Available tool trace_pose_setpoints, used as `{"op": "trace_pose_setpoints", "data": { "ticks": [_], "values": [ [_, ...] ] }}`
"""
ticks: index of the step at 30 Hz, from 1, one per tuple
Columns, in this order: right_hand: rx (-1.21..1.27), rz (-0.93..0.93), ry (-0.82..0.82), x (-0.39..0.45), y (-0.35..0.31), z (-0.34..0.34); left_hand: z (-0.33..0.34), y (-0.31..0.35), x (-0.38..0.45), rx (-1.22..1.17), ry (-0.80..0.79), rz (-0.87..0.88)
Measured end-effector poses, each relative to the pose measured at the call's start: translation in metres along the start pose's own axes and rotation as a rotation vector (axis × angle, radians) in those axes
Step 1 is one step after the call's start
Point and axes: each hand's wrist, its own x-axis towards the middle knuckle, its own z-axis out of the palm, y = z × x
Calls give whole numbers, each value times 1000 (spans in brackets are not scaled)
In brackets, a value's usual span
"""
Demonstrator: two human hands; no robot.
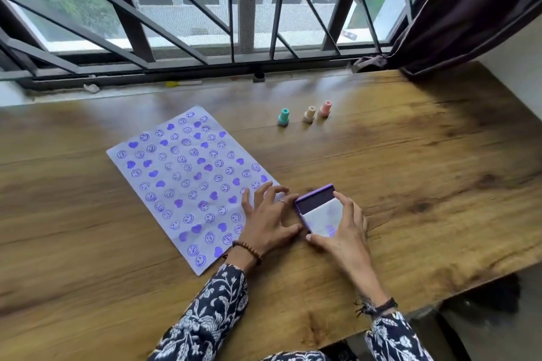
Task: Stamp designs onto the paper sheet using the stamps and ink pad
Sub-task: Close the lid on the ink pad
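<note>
the wooden table point(410, 184) lies bare to the right of the ink pad point(318, 209) and along the near edge, open for a hand to pass. the paper sheet point(187, 182) fills the left middle. three stamps point(308, 114) stand in a row toward the window, well apart from the pad, with open wood between. the curtain point(469, 14) seems to drape onto the far right corner.

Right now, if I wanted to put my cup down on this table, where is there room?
The table lies bare right of the ink pad and below the three stamps. Another bare strip runs left of the paper sheet. It is crowded where the left hand and right hand meet at the pad.
</note>
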Motion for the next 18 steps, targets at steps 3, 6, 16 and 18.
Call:
{"op": "trace_pose_setpoints", "data": {
  "ticks": [3,6,16,18],
  "values": [
    [-15,15,-5,2,1,3,2,-2,0,16,8,6],
    [-32,15,3,6,-2,5,3,-2,0,19,9,10],
    [-82,5,42,20,-10,13,0,-2,1,-19,11,3],
    [-77,21,71,19,-8,14,1,-2,1,-12,12,-1]
  ]
}}
